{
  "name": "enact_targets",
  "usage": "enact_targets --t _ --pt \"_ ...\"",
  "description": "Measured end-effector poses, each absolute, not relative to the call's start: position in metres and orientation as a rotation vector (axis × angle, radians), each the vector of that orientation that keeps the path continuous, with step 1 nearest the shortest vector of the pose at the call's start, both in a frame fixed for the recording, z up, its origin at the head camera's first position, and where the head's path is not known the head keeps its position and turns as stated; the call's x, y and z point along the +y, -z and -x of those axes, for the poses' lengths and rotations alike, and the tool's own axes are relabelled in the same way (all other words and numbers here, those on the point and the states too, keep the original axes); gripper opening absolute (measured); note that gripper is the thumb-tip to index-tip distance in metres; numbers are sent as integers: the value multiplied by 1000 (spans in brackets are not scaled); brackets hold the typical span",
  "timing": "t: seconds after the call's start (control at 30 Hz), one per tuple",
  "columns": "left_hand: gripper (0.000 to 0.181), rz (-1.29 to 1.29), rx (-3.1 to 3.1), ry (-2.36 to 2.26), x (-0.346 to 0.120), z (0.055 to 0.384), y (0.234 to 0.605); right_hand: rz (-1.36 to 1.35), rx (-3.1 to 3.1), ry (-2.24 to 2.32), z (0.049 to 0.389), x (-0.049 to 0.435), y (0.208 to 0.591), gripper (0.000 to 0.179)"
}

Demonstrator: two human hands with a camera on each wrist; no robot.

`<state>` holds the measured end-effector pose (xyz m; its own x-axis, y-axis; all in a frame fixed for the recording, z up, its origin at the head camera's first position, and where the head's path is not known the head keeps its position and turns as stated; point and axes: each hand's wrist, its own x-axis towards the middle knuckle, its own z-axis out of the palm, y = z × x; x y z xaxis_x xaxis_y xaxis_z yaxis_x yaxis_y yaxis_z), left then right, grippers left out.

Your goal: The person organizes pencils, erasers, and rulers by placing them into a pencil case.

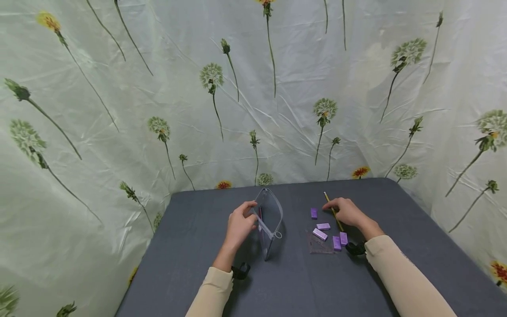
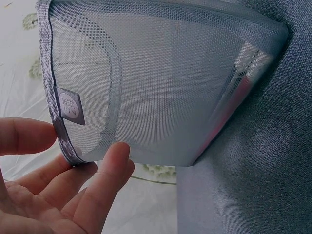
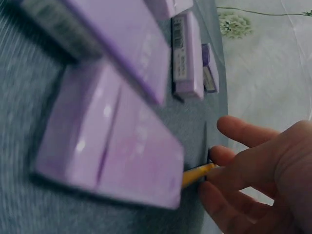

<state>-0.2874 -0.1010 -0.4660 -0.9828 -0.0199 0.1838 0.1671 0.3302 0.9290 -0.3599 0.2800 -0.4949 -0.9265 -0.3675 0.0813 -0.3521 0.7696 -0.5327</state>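
Note:
In the head view my left hand [image 1: 239, 224] grips the near-left rim of a grey mesh zip pouch [image 1: 270, 211], which stands on its edge with its mouth spread. The left wrist view shows the thumb and fingers about the pouch's bound edge [image 2: 52, 97], beside a small label [image 2: 70, 106]. A slim pinkish-red thing [image 2: 229, 114] shows blurrily through the mesh. My right hand [image 1: 348, 212] reaches over a yellow pencil [image 1: 327, 197] lying on the table. Its fingers look loosely bent at the pencil [image 3: 195, 174]; a firm pinch does not show.
Several small purple boxes lie left of and below the right hand, among them a far one [image 1: 314, 213] and a near one [image 1: 336, 243]. A see-through flat sheet [image 1: 320, 248] lies beside them. The dark grey table [image 1: 190, 246] meets a flower-printed curtain [image 1: 237, 154] at the back.

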Motion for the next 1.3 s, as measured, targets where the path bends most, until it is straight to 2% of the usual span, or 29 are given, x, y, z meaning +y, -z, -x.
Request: enact_targets --t 0.53,0.73,0.9,1.07,1.3 --pt "40 140 -2413 1716 -100 289 465 594 3029 872 360 292 498 27" --pt "40 134 -2408 1716 -100 289 465 427 3087 800 359 295 500 20" --pt "40 133 -2411 1714 -100 290 466 420 3140 736 359 297 503 3" --pt "40 141 -2413 1728 -101 289 466 478 3161 673 355 296 503 15" --pt "40 144 -2410 1745 -101 288 467 405 3129 676 353 293 498 14"
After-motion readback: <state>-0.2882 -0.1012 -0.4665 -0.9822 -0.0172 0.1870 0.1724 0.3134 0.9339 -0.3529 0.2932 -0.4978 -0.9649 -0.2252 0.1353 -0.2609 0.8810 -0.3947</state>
